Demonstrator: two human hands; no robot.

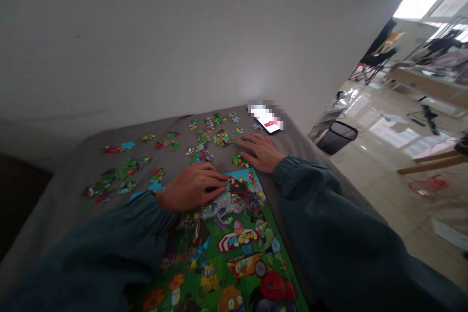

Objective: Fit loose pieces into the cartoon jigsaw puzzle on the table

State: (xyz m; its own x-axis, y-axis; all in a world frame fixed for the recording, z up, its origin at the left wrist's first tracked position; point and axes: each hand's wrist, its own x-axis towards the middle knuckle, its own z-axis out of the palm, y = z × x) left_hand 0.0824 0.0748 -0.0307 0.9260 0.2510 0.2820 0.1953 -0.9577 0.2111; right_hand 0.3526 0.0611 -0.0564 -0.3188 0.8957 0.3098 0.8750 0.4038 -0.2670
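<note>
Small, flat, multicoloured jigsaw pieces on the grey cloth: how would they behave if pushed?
The multicoloured jigsaw pieces look thin, so each is probably light yet fairly stiff. Lying flat on grey cloth, they would likely slide, not roll. Where crowded, neighbours may shift together.

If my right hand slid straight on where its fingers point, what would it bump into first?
Most likely the cluster of loose puzzle pieces just ahead of the right hand; whether a finger touches the nearest piece is unclear.
</note>
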